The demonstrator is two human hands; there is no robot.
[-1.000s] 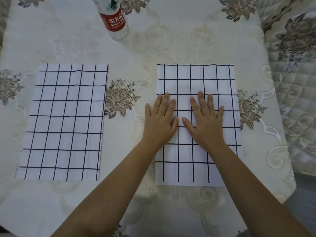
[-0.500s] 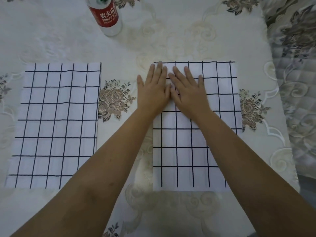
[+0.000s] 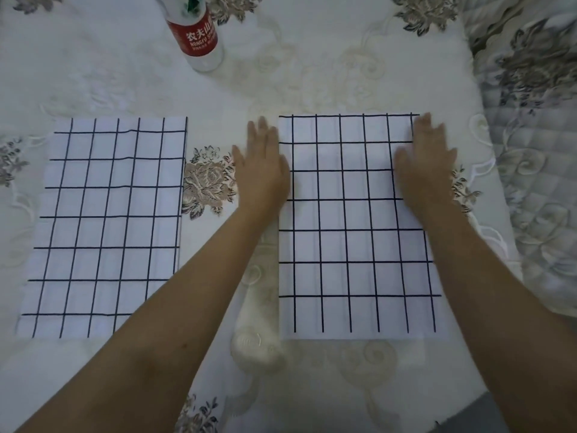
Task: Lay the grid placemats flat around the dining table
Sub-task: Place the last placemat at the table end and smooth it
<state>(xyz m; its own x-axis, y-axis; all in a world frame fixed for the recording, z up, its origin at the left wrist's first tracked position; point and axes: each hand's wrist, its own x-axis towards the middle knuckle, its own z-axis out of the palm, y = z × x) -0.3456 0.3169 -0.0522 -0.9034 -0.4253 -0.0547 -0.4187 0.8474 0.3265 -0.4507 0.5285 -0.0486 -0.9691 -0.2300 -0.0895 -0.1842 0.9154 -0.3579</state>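
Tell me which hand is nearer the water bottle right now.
Left. The left hand lies flat at the left edge of the right-hand placemat, closer to the person and slightly right of the water bottle. The right hand presses that mat's right edge, much farther away.

Soft, diffuse indoor light spreads evenly over the pale, cloth-covered worktop (image 3: 312, 76), giving a muted, slightly cool picture of middling brightness; the direction of the light cannot be told. Shade under the forearms is faint and soft-edged. The left hand (image 3: 262, 170) and right hand (image 3: 424, 164) are smeared with blur, their fingers losing outline, while the black lines of the right placemat (image 3: 356, 232) between them read fairly crisp. A milky, blurred patch lies beside the left forearm. Wide-angle distortion bends straight lines: the left placemat (image 3: 103, 226) leans outward and the water bottle (image 3: 196, 35) at the top edge tilts. The quilted fabric (image 3: 537, 170) at the right edge looks dimmer and greyer.
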